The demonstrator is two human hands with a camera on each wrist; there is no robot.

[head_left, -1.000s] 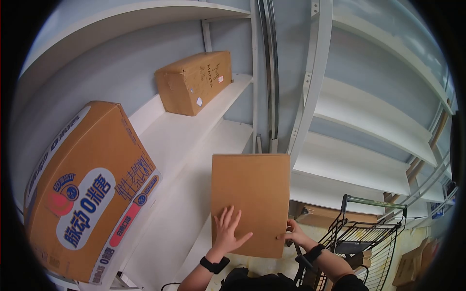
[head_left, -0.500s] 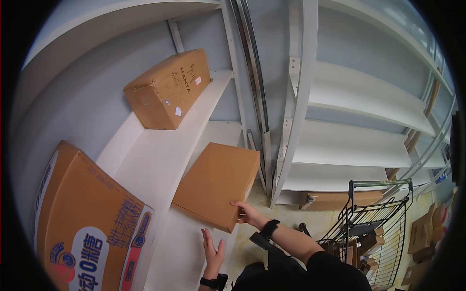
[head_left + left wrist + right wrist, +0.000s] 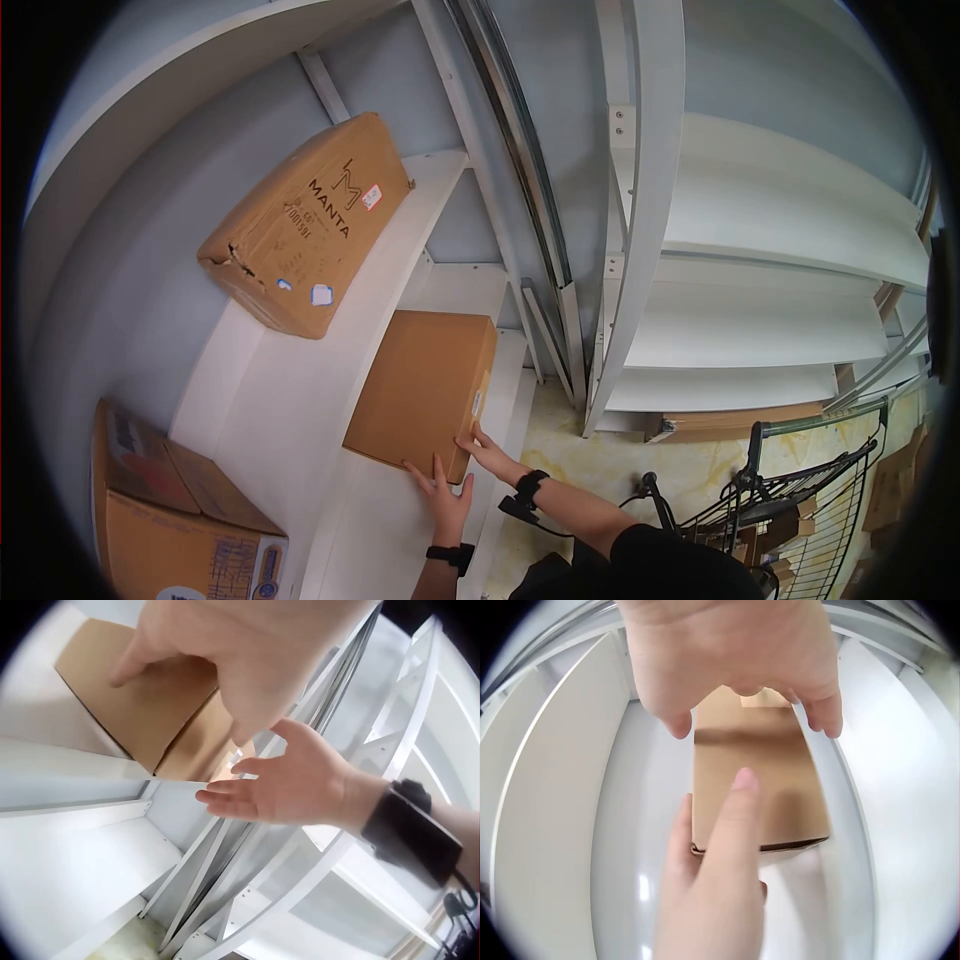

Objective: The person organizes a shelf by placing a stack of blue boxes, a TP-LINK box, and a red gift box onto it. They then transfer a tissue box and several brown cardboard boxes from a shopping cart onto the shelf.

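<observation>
A flat brown cardboard box lies on a white lower shelf, its small white label on the right side. At its near end is my left hand, fingers spread and touching the near edge. The right wrist view shows that left hand with one digit extended over the box's end face. My right hand is at the box's right side, close to the label. Seen from the left wrist, the right hand has loosely bent fingers alongside the box.
A MANTA carton sits on the shelf above. A large printed carton stands at lower left. A black wire cart holding small boxes is at right, near another shelf unit with a long carton beneath it.
From upright in front of me, the box has been tilted and laid on the lower shelf. My left hand left it, then came back to its near end. The view has shifted.
</observation>
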